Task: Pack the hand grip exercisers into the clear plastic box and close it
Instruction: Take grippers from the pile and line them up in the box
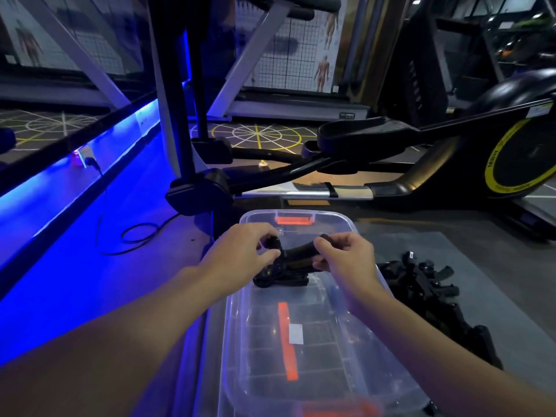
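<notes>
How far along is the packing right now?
Early. The clear box is open and looks almost empty. The left hand and right hand hold one exerciser over its far end. The pile on the mat beside it is not yet packed, nor the box closed.

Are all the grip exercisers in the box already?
No, a pile of exercisers lies on the mat right of the clear plastic box.

I see one black hand grip exerciser [296,257] held above the far end of the clear plastic box [326,361] with orange latches, and a pile of black exercisers [422,285] lying just right of it.
</notes>
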A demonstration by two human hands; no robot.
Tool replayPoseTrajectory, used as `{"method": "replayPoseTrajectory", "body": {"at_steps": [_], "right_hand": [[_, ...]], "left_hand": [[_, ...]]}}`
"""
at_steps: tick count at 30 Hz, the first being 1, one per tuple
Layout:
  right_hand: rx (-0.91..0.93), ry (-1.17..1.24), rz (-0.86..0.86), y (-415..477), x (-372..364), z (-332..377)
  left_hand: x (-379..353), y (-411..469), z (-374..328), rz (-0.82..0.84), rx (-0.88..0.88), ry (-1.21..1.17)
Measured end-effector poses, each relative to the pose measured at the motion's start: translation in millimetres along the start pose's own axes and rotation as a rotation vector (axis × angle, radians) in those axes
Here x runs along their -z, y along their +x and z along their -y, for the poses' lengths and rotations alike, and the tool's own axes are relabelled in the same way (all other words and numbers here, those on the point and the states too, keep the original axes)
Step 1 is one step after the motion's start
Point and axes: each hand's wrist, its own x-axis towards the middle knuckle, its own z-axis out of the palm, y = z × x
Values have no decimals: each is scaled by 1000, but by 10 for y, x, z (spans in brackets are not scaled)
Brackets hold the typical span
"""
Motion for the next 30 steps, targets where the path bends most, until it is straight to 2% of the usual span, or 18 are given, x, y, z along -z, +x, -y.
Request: {"method": "replayPoseTrajectory", "body": {"at_steps": [4, 9, 17, 30], "right_hand": [[-29, -27, -75, 115, -37, -174], [-92, -72, -180, 301, -152, -498], [-143, -120, -196, 451, -353, -937], [-286, 7, -195, 577, -602, -1275]], "left_hand": [[-75, -31, 181, 31, -8, 206], [-158, -187, 346, 275, 146, 488], [-274, -221, 486, 267, 175, 464], [-346, -199, 532, 214, 146, 429]]}}
